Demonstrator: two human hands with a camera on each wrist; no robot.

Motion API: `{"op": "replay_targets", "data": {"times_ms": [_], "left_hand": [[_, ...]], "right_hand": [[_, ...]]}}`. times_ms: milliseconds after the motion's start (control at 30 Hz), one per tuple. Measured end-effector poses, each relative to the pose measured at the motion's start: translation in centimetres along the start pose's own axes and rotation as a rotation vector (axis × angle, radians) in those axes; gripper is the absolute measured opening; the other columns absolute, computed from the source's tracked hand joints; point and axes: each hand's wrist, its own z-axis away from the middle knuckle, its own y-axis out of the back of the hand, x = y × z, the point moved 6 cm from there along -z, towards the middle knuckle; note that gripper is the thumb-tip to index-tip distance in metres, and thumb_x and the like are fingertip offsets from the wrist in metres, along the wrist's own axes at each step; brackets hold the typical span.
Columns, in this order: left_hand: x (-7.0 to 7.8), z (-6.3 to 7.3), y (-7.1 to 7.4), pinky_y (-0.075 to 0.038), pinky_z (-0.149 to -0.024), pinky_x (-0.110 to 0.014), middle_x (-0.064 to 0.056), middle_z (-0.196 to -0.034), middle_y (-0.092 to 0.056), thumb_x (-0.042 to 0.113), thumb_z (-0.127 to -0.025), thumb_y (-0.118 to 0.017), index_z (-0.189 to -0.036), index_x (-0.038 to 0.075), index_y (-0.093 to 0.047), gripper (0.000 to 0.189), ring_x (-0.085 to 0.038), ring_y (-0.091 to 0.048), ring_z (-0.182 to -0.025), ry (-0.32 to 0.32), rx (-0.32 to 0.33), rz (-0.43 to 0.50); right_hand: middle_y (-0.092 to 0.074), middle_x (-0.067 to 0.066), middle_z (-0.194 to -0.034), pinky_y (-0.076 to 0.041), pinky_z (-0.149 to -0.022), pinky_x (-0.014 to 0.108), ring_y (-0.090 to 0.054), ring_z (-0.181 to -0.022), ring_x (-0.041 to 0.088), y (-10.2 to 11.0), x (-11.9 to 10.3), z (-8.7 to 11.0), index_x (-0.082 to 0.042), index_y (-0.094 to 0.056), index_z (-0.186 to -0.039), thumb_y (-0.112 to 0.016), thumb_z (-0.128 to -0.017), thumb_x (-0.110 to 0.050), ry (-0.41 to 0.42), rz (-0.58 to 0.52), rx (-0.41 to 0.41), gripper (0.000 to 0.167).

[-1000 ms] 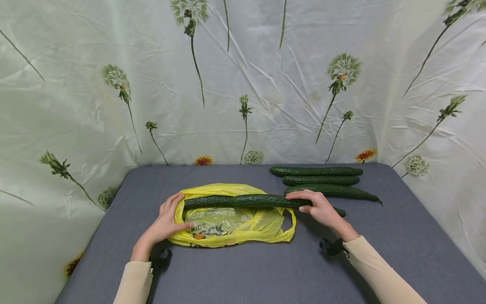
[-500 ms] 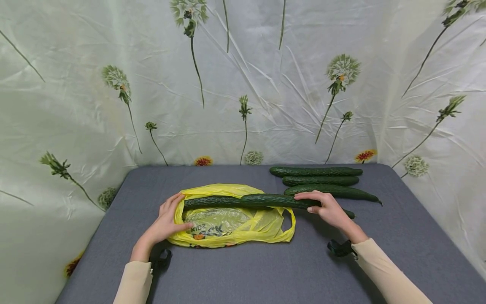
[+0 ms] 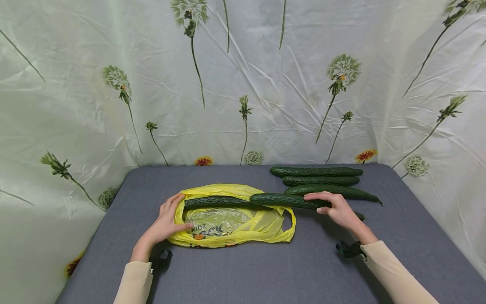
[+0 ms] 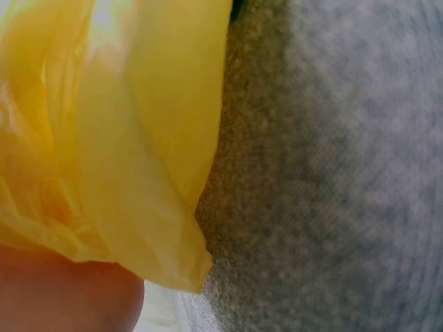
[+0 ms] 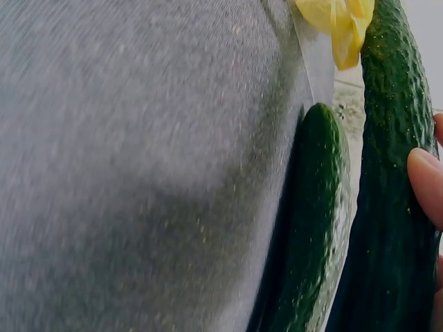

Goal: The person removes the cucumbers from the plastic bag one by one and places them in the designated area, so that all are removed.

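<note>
On the grey table lies a yellow plastic bag (image 3: 235,240), its opening spread wide toward the top. My left hand (image 3: 167,219) holds the bag's left end, thumb over the near edge and fingers at the far edge. Inside the bag rests one long dark green cucumber (image 3: 216,202). My right hand (image 3: 338,211) grips a second cucumber (image 3: 281,199) between thumb and fingers. That one's left tip overlaps the right end of the bagged cucumber, and its right end sticks out past the hand. In the right wrist view the thumb (image 5: 428,183) presses against the held cucumber's side.
Three more cucumbers lie side by side at the table's back right: a far one (image 3: 315,171), a middle one (image 3: 320,180) and a curved near one (image 3: 338,191). Behind the table (image 3: 258,278) hangs a pale flowered curtain (image 3: 212,126).
My right hand has moved right with its cucumber, whose left tip now shows farther right over the bag's opening. The left hand and the bag have stayed in place.
</note>
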Motion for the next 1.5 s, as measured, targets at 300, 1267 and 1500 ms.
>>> {"op": "replay_targets", "data": {"times_ms": [300, 1267, 1500], "left_hand": [[0.0, 0.0, 0.0, -0.021, -0.095, -0.074, -0.023, -0.151, -0.012, 0.034, -0.082, -0.075, -0.149, 0.001, -0.022, 0.091, -0.05, -0.006, -0.135, 0.001, -0.002, -0.004], [0.1, -0.1, 0.1, -0.02, -0.095, -0.074, -0.024, -0.151, -0.012, 0.033, -0.082, -0.075, -0.149, 0.0, -0.023, 0.091, -0.049, -0.006, -0.134, 0.007, -0.002, 0.001], [0.1, 0.0, 0.0, -0.02, -0.095, -0.074, -0.024, -0.152, -0.012, 0.034, -0.082, -0.075, -0.149, 0.001, -0.023, 0.091, -0.049, -0.005, -0.135, 0.01, -0.004, 0.002]], "right_hand": [[-0.065, 0.012, -0.118, -0.051, -0.083, 0.04, -0.057, -0.111, 0.028, 1.2, 0.6, 1.0, -0.005, -0.067, -0.118, -0.069, -0.075, 0.016, -0.028, 0.037, 0.024, 0.048], [-0.066, 0.012, -0.116, -0.051, -0.079, 0.027, -0.05, -0.11, -0.003, 3.3, 3.3, 3.5, -0.006, -0.069, -0.116, -0.068, -0.073, 0.017, -0.083, 0.134, 0.041, 0.049], [-0.066, 0.012, -0.116, -0.052, -0.078, 0.031, -0.05, -0.109, -0.003, 4.0, 3.8, 4.1, -0.008, -0.069, -0.115, -0.068, -0.074, 0.017, -0.108, 0.147, 0.028, 0.048]]}}
